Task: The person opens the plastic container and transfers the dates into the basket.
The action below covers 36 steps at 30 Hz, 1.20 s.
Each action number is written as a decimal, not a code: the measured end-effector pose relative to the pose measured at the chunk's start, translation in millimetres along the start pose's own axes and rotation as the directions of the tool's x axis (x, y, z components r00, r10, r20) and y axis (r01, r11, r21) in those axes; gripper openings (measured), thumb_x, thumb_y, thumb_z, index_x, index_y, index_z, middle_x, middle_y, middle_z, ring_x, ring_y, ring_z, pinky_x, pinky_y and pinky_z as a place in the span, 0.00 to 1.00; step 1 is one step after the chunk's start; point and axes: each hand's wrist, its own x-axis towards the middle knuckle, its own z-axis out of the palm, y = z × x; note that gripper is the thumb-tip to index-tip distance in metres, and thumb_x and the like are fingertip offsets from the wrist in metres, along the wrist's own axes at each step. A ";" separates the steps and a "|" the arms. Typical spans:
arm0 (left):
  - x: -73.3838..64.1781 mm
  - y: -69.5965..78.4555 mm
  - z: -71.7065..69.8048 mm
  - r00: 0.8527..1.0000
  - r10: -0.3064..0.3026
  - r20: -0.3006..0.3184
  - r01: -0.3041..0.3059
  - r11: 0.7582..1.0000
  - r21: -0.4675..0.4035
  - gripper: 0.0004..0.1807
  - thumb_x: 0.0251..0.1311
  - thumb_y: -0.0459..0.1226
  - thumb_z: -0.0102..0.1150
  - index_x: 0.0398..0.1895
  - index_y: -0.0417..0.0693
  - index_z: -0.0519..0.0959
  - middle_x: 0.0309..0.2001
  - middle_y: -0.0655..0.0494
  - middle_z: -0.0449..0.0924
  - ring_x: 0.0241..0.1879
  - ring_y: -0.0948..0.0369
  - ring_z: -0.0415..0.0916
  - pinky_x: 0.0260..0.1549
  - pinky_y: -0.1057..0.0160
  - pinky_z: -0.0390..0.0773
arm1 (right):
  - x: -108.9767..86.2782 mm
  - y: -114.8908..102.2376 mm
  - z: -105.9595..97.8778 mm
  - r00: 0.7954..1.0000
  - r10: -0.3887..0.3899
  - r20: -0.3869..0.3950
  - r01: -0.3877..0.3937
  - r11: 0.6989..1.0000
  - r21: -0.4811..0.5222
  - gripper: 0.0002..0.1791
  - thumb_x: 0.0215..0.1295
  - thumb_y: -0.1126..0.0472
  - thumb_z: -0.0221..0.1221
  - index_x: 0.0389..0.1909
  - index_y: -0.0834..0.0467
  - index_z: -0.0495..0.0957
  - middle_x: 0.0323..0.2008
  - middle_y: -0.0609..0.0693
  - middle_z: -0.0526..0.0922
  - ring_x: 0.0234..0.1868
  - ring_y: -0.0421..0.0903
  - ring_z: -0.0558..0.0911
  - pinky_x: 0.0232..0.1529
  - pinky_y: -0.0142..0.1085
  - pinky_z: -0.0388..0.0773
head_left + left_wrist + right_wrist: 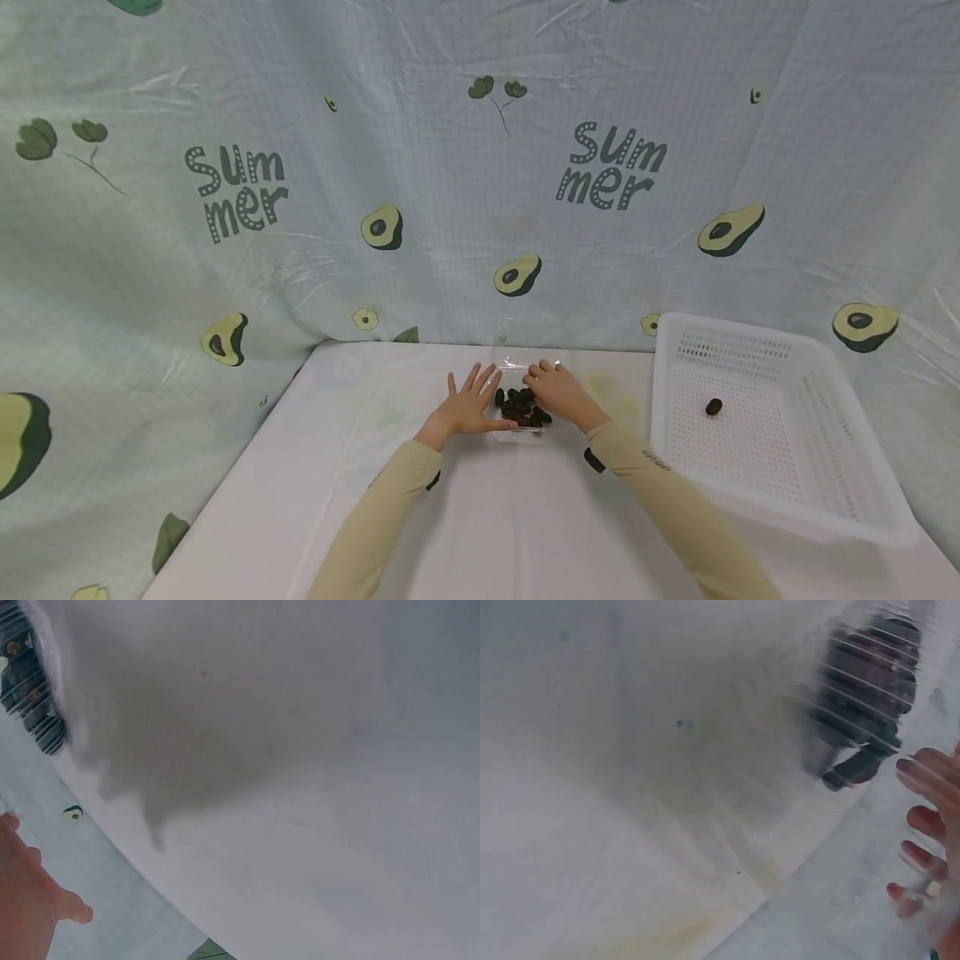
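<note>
Worktop (480,525): clear container (517,436) near far edge, about midway between side edges; dark oval pieces (517,408) clustered inside. Left hand (465,410) at container's left side, fingers straight and spread, grasping nothing; thumb reaches across container's near left corner. Right hand (561,395) at container's right side, fingers bent over far right corner; whether they grasp piece, cannot tell. White basket (750,326) along worktop's right edge; single dark piece (714,407) lies toward basket's left wall.

backdrop (442,150): pale, wrinkled | avocado prints (517,275): scattered across it | "summer" lettering (611,167): two spots | tabletop (315,467): white, meets backdrop | yellowish stain (602,386): near far edge
</note>
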 end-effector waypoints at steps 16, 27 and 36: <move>0.2 1.6 0.6 1.000 -0.022 0.021 0.022 1.000 0.019 0.53 0.48 0.69 0.44 0.71 0.52 0.40 0.72 0.53 0.36 0.70 0.49 0.33 0.58 0.31 0.39 | -0.6 -4.4 22.8 0.994 -0.035 0.101 0.043 0.996 -0.080 0.11 0.56 0.53 0.59 0.39 0.52 0.75 0.37 0.46 0.75 0.38 0.44 0.73 0.33 0.37 0.74; -0.2 1.5 -2.5 1.000 -0.018 0.018 0.018 1.000 0.025 0.52 0.48 0.68 0.45 0.70 0.51 0.41 0.72 0.52 0.37 0.70 0.49 0.33 0.57 0.31 0.40 | 0.7 -6.0 23.9 0.992 -0.017 0.122 0.027 0.996 -0.087 0.09 0.58 0.60 0.56 0.41 0.52 0.75 0.39 0.48 0.76 0.40 0.44 0.74 0.34 0.37 0.75; -1.2 2.5 -3.7 1.000 -0.017 0.013 0.017 1.000 0.025 0.52 0.48 0.68 0.45 0.70 0.51 0.42 0.72 0.52 0.38 0.70 0.48 0.35 0.57 0.31 0.40 | 0.6 -5.8 28.1 0.985 -0.022 0.168 0.040 0.994 -0.100 0.12 0.59 0.62 0.55 0.44 0.52 0.73 0.42 0.48 0.75 0.42 0.45 0.74 0.36 0.37 0.75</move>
